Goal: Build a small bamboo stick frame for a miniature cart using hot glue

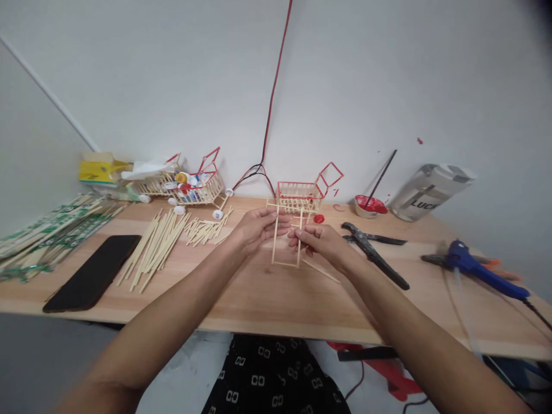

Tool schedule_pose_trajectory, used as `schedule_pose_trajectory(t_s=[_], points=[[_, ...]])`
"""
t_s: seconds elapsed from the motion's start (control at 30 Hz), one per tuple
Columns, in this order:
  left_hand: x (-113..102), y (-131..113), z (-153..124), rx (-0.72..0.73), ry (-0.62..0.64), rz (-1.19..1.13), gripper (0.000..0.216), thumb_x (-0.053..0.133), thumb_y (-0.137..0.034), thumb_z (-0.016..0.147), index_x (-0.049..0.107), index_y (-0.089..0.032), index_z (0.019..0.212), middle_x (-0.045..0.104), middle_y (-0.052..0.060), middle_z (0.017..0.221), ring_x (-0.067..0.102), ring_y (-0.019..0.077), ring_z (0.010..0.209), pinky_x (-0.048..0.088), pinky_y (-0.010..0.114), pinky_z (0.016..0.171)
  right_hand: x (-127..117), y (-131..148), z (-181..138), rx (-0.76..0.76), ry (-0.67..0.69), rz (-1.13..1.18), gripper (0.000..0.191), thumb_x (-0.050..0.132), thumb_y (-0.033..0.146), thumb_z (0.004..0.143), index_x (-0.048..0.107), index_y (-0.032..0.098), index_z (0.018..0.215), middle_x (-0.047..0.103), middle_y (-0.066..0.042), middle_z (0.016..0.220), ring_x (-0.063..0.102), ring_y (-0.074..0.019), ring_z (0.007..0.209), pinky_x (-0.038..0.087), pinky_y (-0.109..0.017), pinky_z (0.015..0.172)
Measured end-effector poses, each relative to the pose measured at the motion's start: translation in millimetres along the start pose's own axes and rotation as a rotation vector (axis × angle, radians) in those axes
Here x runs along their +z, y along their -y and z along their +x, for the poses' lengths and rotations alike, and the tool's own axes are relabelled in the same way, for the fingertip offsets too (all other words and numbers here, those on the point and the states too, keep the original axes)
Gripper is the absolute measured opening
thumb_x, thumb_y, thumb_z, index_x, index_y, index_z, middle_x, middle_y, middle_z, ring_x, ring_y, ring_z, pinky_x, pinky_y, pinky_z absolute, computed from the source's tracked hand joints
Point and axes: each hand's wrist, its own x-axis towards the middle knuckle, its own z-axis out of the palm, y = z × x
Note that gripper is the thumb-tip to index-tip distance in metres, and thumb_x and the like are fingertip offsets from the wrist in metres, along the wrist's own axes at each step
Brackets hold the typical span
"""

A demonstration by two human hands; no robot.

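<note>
My left hand (257, 228) and my right hand (321, 240) both pinch a small frame of thin wooden sticks (285, 244), held upright just above the wooden table (267, 299). The left fingers grip its left upright near the top. The right fingers close on its right upright. A loose stick (321, 271) lies on the table under my right hand. Behind the frame stands a stick cart with red-painted rims (304, 194).
A pile of bare sticks (157, 244) and a black phone (92, 272) lie at the left. A second cart filled with bottle caps (190, 185) stands at the back left. Black pliers (373, 251), a blue glue gun (478, 269) and a red paint dish (370, 206) are at the right.
</note>
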Motion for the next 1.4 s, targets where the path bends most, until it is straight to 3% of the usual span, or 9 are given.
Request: schedule_pose_trajectory(t_s=[0.33,0.53,0.63,0.77,0.87,0.97,1.17,1.3,1.4], points=[[-4,9,3,-0.002,-0.062,0.002,0.011,0.059,-0.008,0.083,0.065,-0.007,0.092,0.069,0.008,0.073,0.067,0.0127,0.065,0.056,0.026,0.068,6,-1,-4,0.053,0.015,0.037,0.033,0.059,0.047,0.079,0.067,0.015,0.083,0.071,-0.008,0.081,0.062,-0.0109,0.064,0.043,-0.019,0.049],[-9,16,2,-0.014,-0.08,0.014,0.008,0.061,-0.011,0.081,0.064,-0.008,0.088,0.063,0.003,0.066,0.06,0.0083,0.053,0.053,0.021,0.055,3,-8,-21,-0.01,0.043,-0.153,0.031,0.052,0.045,0.084,0.068,0.018,0.083,0.072,-0.006,0.083,0.067,-0.0177,0.075,0.049,-0.025,0.056],[-11,19,2,-0.037,-0.066,0.024,0.009,0.06,-0.011,0.081,0.065,-0.008,0.088,0.063,0.003,0.066,0.059,0.0085,0.052,0.054,0.022,0.054,-16,-12,-38,-0.064,-0.078,-0.372,0.025,0.053,0.039,0.084,0.069,0.021,0.09,0.073,-0.004,0.088,0.067,-0.0207,0.079,0.05,-0.03,0.062],[-12,18,2,-0.063,-0.062,0.052,0.007,0.059,-0.01,0.082,0.065,-0.009,0.084,0.062,0.003,0.065,0.059,0.009,0.052,0.054,0.022,0.053,-68,-18,-63,-0.083,-0.366,-0.727,0.027,0.048,0.04,0.086,0.066,0.022,0.094,0.07,-0.007,0.1,0.064,-0.0236,0.09,0.048,-0.034,0.073],[-12,18,3,-0.07,-0.054,0.076,0.009,0.057,-0.01,0.083,0.066,-0.009,0.085,0.062,0.003,0.067,0.059,0.0086,0.053,0.054,0.021,0.053,-108,-30,-77,0.141,-0.462,-1.056,0.03,0.055,0.045,0.079,0.062,0.018,0.09,0.068,-0.012,0.094,0.064,-0.0265,0.081,0.046,-0.036,0.067],[-14,20,5,-0.067,-0.042,0.088,0.011,0.057,-0.011,0.083,0.066,-0.008,0.088,0.062,0.003,0.068,0.059,0.0083,0.053,0.053,0.021,0.053,-128,-44,-86,0.421,-0.369,-1.138,0.035,0.057,0.052,0.075,0.059,0.018,0.087,0.068,-0.012,0.088,0.063,-0.0259,0.074,0.043,-0.032,0.059],[-16,21,5,-0.062,-0.032,0.097,0.013,0.064,-0.014,0.08,0.067,-0.008,0.091,0.063,0.003,0.068,0.059,0.0084,0.053,0.052,0.021,0.053,-113,-54,-82,0.471,-0.266,-1.186,0.025,0.048,0.034,0.08,0.053,0.016,0.098,0.068,-0.013,0.088,0.064,-0.0264,0.079,0.038,-0.03,0.059],[-14,20,2,-0.054,-0.015,0.095,0.016,0.067,-0.017,0.078,0.067,-0.009,0.091,0.063,0.003,0.069,0.059,0.0086,0.055,0.051,0.021,0.054,-101,-46,-78,0.515,-0.383,-1.189,0.036,0.047,0.034,0.082,0.048,0.013,0.111,0.067,-0.017,0.088,0.065,-0.0303,0.077,0.039,-0.032,0.057],[-13,19,1,-0.047,0.007,0.091,0.021,0.07,-0.021,0.075,0.067,-0.009,0.093,0.062,0.003,0.069,0.059,0.0086,0.055,0.05,0.021,0.055,-108,-38,-84,0.539,-0.46,-1.213,0.037,0.045,0.035,0.085,0.048,0.013,0.114,0.066,-0.018,0.076,0.064,-0.033,0.067,0.037,-0.034,0.051]])
